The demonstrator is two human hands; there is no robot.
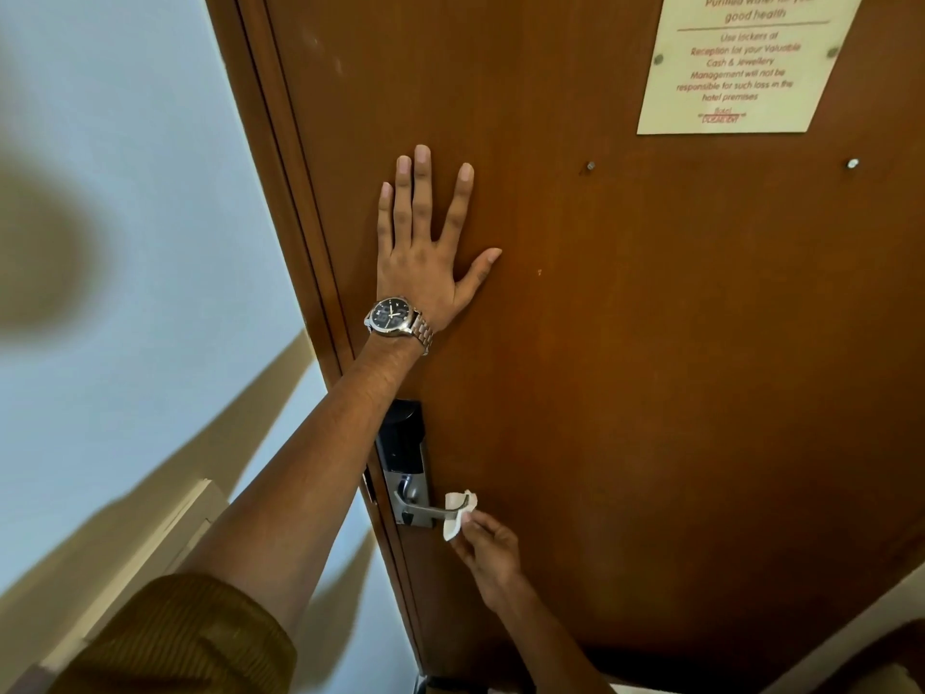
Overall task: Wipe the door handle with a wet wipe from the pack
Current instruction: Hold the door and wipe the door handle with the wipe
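Door handle point(434, 511): a silver lever low on the left edge of a brown wooden door point(625, 343), mounted on a lock plate point(406, 473) whose upper part is black and lower part metallic. To the left of the door frame runs a pale wall point(125, 217) with soft shadows across it. Upper right of the door carries a cream printed notice point(741, 62) in red lettering, with two small metal studs showing in the wood below it.

Left hand point(425, 257) lies flat against the door well above the lock, fingers spread wide, holding nothing; a metal-strapped wristwatch point(395, 318) with a dark dial sits on that wrist, and an olive-brown sleeve point(190, 638) is pushed up at the elbow.

Right hand point(488, 548) sits just below and to the right of the lever's free end, fingers pinched on a white wet wipe point(458, 513). The wipe is draped over the lever's tip, touching it (folds hide the very end of the lever).

Lever's long axis runs roughly horizontal, from its pivot on the plate pointing right, toward the middle of the door.
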